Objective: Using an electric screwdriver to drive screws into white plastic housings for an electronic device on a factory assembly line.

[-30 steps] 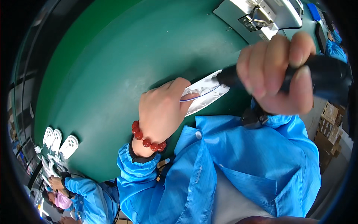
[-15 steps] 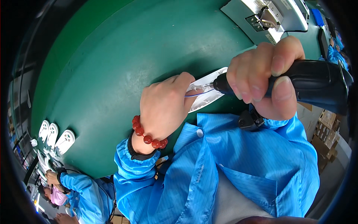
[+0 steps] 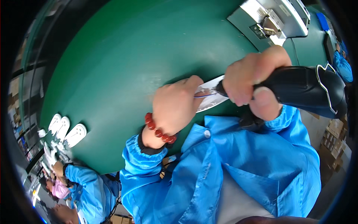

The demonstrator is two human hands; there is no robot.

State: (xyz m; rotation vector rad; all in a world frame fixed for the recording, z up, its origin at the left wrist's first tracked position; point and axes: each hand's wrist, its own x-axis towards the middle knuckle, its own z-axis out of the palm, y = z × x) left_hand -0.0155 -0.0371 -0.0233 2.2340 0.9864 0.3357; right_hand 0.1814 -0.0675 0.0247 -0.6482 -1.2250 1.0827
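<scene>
My left hand (image 3: 175,104), with a red bead bracelet at the wrist, grips the left end of a long white plastic shell (image 3: 209,104) and hides that end. A thin blue wire (image 3: 204,96) runs from under its fingers across the shell's hollow. Wrapped round a black electric screwdriver (image 3: 305,85), my right hand (image 3: 253,82) holds the tool almost level. The screwdriver's nose points left into the shell; its bit is too blurred to tell whether it touches a screw. A wire hanging loop shows at the tool's rear.
A metal bench device (image 3: 272,26) stands at the far right of the green table (image 3: 123,56). Several white plastic parts (image 3: 75,135) lie at the left edge, near a co-worker in a blue sleeve (image 3: 80,175). Another person (image 3: 342,66) sits far right; boxes (image 3: 333,138) stand beyond the table.
The whole view has shifted a little, so things sit farther right. The screwdriver has turned, showing its rear loop, and its nose is slightly nearer my left hand. Both grips stay closed.
</scene>
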